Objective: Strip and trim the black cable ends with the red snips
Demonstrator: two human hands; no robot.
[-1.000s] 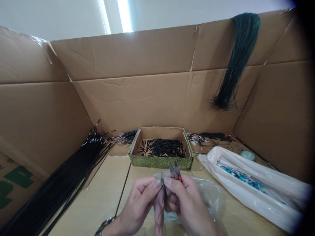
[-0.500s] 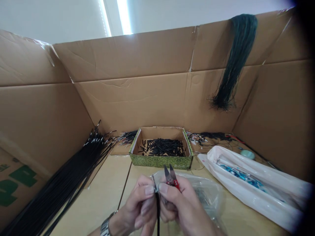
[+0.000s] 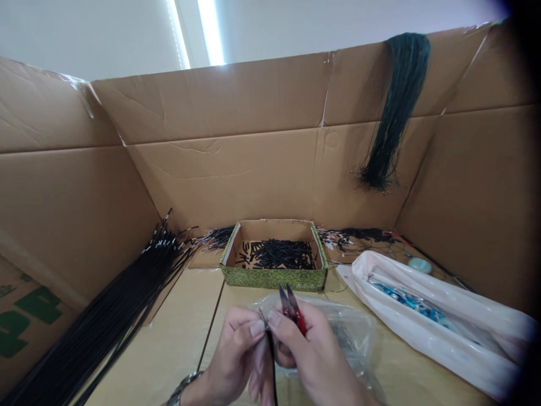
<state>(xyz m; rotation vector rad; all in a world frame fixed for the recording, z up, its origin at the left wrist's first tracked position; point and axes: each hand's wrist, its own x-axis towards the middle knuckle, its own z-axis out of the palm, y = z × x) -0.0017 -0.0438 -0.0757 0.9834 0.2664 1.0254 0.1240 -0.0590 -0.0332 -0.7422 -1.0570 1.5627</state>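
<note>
A tabletop point(image 3: 169, 332) is lying within a cardboard enclosure point(image 3: 228, 175). Directly before the green-patterned box point(image 3: 274, 279), the left hand point(image 3: 236, 344) is pinching a black cable point(image 3: 274, 378) near its upper end; the right hand point(image 3: 304, 341) is gripping red snips point(image 3: 293, 307), thumb pressing at that end. Steady thumbs and blades kept pointing outward should be serving this work best. Left of the box, green print point(image 3: 39, 305) is apparently reading "PP".

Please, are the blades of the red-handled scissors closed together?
No, the scissors have their two blades spread apart, with a clear gap between them.
</note>
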